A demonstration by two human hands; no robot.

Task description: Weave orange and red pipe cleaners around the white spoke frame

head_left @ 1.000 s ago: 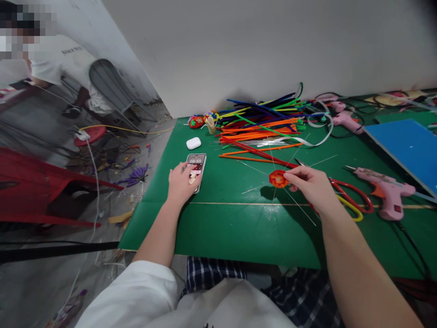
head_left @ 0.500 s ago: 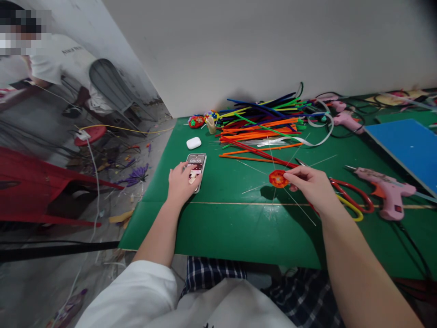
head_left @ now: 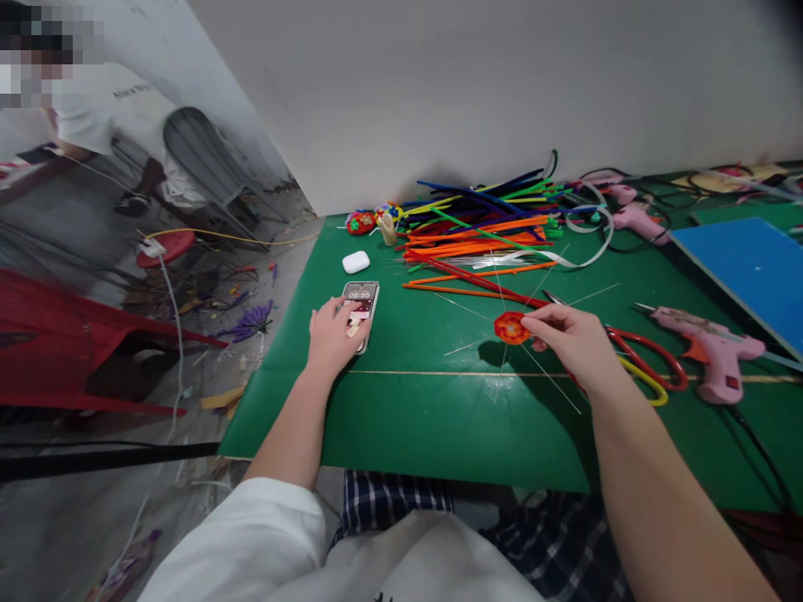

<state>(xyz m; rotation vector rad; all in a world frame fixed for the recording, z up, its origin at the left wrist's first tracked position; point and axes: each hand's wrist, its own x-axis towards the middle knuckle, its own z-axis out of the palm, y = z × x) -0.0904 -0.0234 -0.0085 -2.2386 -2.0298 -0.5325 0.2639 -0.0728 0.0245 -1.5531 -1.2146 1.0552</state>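
Note:
My left hand (head_left: 335, 333) rests over a smartphone (head_left: 362, 293) that lies on the green table, its lit screen reading 08:55. The fingers are apart, touching the phone without gripping it. Between thumb and fingertips, my right hand (head_left: 568, 339) pinches the edge of a red and orange disc (head_left: 511, 329) with thin stiff wires radiating from it. The disc hangs a little above the table and casts a shadow. Beside the right wrist lie scissors (head_left: 652, 355) with red and yellow handles, partly hidden by the hand.
Behind the hands lies a pile of coloured pipe cleaners (head_left: 483, 238). A white earbud case (head_left: 355, 262) sits beyond the phone. At right are a pink glue gun (head_left: 715, 347), another glue gun (head_left: 640, 221) and a blue board (head_left: 746, 272). A person (head_left: 125, 117) sits at far left.

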